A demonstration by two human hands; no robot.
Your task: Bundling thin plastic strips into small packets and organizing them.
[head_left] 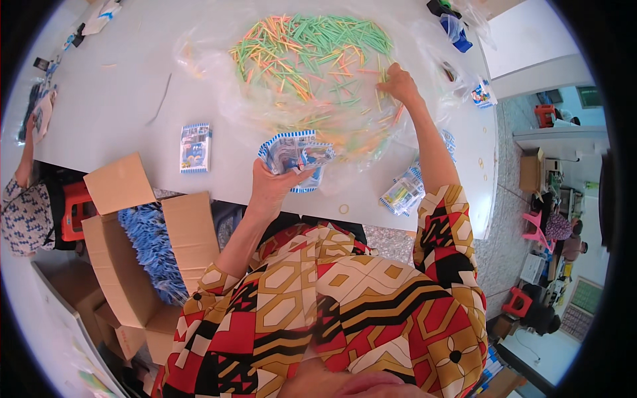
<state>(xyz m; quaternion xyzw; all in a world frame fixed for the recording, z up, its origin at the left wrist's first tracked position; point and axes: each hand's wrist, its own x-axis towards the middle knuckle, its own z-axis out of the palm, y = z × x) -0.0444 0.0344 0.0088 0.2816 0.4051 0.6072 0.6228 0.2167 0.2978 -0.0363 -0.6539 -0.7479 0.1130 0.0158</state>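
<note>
My left hand (271, 182) holds a small stack of blue-and-white plastic packets (294, 154) just above the table's near edge. My right hand (399, 84) reaches far forward into a big heap of thin green, yellow and orange sticks (308, 50), fingers pinched around a few of them at the heap's right side. The sticks lie on a clear plastic sheet (212, 73) spread over the white table (126, 99). Both arms wear patterned red, yellow and black sleeves.
A single blue-and-white packet (196, 147) lies left of my left hand, and filled packets (402, 194) lie by my right elbow. An open cardboard box (126, 265) of blue packets stands at lower left. Another person (26, 199) sits at the left edge; others sit far right.
</note>
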